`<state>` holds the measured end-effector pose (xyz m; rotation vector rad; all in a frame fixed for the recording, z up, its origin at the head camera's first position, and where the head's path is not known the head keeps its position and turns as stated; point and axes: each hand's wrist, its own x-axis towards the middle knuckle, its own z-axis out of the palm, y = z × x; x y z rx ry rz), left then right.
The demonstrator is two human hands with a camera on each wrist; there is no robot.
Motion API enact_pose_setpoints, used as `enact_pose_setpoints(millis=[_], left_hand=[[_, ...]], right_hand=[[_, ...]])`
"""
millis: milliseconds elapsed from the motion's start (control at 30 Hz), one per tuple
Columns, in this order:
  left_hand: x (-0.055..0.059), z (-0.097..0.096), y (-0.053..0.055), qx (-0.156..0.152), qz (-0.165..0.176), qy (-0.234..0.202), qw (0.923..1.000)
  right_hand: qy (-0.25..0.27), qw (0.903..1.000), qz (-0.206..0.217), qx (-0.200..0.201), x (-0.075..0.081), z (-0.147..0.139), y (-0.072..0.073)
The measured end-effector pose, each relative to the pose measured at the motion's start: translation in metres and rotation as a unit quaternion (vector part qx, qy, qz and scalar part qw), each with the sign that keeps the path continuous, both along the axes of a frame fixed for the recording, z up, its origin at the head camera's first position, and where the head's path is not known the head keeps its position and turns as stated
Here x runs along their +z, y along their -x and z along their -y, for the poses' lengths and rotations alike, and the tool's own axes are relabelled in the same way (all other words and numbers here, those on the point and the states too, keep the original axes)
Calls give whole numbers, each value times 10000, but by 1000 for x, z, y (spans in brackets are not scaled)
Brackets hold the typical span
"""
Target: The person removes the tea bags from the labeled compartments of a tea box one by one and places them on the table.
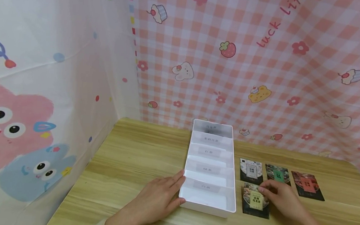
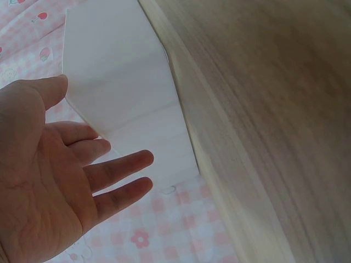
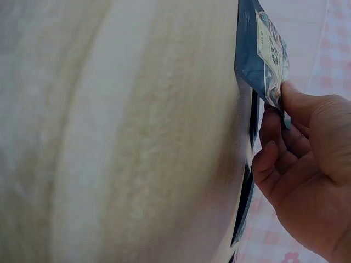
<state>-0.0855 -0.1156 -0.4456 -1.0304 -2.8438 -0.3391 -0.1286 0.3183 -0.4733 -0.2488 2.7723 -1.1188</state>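
Observation:
A long white box (image 1: 206, 207) with several labelled compartments stands on the table. My left hand (image 1: 159, 195) rests against its left side near the front corner, fingers fairly straight; in the left wrist view the fingertips touch the box's white wall (image 2: 120, 76). To the right of the box, my right hand (image 1: 283, 198) pinches the top right corner of a black tea sachet with a yellow-green label (image 1: 256, 200). In the right wrist view the thumb lies over that sachet (image 3: 269, 57) and the fingers curl beneath it.
Behind the held sachet lie a sachet with a white label (image 1: 251, 171) and one with a green label (image 1: 278, 174), partly hidden by the right hand. A red-labelled sachet (image 1: 308, 185) lies further right. A pink checked cloth (image 1: 183, 57) hangs behind the wooden table (image 1: 134, 151).

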Motion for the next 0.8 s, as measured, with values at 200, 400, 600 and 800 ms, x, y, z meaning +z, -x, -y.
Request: enact_pose_setpoints(millis=[200,400,600,800], left_hand=[[0,0,0,6,-5,-24,10000],[-1,0,0,-11,-7,-22,10000],[0,0,0,1,25,23,10000],[1,-1,0,12,42,23,10000]], right_hand=[[-231,9994,142,235,-1,2,4],[-865,9957,-176,291,-3,4,6],[-1068,9933,-285,348,-4,5,7],[-1082,9920,-560,325,0,4,6]])
